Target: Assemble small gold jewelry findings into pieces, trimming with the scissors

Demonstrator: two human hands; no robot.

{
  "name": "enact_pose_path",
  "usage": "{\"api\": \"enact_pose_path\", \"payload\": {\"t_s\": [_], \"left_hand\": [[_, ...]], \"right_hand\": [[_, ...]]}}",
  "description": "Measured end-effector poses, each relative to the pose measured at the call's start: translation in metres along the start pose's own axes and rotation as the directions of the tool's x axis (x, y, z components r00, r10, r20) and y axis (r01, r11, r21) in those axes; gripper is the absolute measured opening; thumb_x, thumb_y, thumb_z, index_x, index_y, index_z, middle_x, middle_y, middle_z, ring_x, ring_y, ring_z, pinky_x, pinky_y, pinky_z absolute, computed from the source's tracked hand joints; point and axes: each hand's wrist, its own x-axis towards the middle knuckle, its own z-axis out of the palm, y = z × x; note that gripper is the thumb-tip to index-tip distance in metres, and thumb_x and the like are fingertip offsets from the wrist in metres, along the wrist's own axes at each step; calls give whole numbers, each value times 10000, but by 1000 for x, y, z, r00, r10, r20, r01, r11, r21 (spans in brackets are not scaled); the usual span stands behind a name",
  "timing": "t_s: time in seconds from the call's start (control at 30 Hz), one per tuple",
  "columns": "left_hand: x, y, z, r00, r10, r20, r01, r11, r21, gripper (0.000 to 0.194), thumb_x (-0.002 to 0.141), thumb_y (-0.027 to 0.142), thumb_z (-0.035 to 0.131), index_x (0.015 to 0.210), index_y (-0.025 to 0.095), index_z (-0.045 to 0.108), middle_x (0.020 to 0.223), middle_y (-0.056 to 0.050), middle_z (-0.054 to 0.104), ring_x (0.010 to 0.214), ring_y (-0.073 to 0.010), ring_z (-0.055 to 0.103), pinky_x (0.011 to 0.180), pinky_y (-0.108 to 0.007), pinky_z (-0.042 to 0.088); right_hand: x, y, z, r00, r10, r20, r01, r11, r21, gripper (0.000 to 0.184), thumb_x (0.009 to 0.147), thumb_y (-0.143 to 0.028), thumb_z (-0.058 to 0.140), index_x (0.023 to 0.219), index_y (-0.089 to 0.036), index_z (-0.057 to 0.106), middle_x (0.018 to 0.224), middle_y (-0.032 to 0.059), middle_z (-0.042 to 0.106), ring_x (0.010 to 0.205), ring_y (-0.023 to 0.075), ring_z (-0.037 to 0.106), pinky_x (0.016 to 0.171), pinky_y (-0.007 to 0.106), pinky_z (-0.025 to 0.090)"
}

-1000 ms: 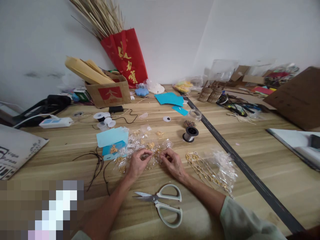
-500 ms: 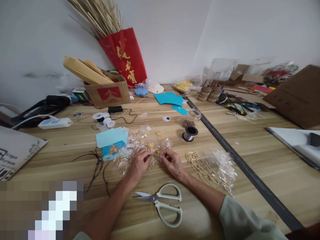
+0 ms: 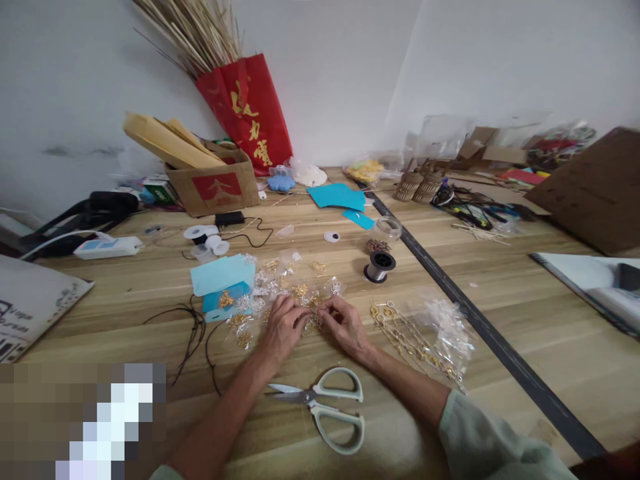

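Observation:
My left hand (image 3: 286,325) and my right hand (image 3: 344,323) face each other over a spread of small gold and silver jewelry findings (image 3: 300,291). The fingertips of each hand are pinched together, with only a small gap between the hands. Whatever they hold is too small to make out. Left of my left hand, small clear bags of gold pieces (image 3: 240,320) lie near blue cards (image 3: 223,275). Gold chains (image 3: 407,341) are to the right of my right hand, beside crumpled clear plastic bags (image 3: 447,333). Scissors (image 3: 313,397) with pale handles lie partly open between my forearms.
A spool of thin wire (image 3: 380,267) stands beyond my right hand, near an open clear jar (image 3: 388,229). Black cords (image 3: 193,333) lie at the left. Farther back are a cardboard box (image 3: 215,187), a red bag (image 3: 250,117) and a power strip (image 3: 109,247). A dark strip (image 3: 450,287) crosses the table.
My left hand has shifted slightly right, bringing its fingertips closer to those of my right hand. My right hand stays almost in place.

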Motion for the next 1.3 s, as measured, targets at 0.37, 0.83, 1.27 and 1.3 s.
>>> {"api": "enact_pose_path", "payload": {"t_s": [0.37, 0.83, 1.27, 1.3], "left_hand": [[1, 2, 2, 997, 22, 75, -26, 998, 60, 119, 862, 176, 579, 837, 190, 694, 807, -50, 586, 862, -214, 472, 774, -355, 450], [1, 2, 3, 992, -4, 122, -6, 997, 75, 126, 884, 153, 524, 818, 180, 627, 818, -49, 573, 872, -219, 479, 777, -368, 446], [2, -1, 4, 997, -26, 68, 24, 999, 30, 121, 829, 105, 556, 750, 190, 592, 778, -36, 593, 845, -217, 487, 773, -363, 435], [3, -1, 3, 997, -28, 65, 27, 999, 20, 125, 824, 100, 556, 745, 190, 591, 777, -36, 600, 843, -217, 489, 775, -362, 436]], "right_hand": [[0, -1, 0, 1000, -2, -1, 2, 1000, -1, 141, 833, -277, 537, 758, -167, 583, 698, 11, 545, 632, 130, 497, 540, 227, 394], [0, -2, -2, 1000, 31, 6, -31, 999, 33, 141, 833, -288, 545, 775, -169, 592, 712, 9, 560, 634, 127, 506, 557, 229, 401], [4, 2, -4, 987, 161, -22, -152, 963, 224, 209, 801, -363, 593, 761, -159, 567, 661, -14, 523, 583, 115, 464, 538, 232, 366], [4, 2, -4, 986, 167, -23, -157, 960, 233, 214, 797, -368, 598, 762, -159, 567, 663, -13, 524, 582, 114, 464, 537, 231, 367]]}}
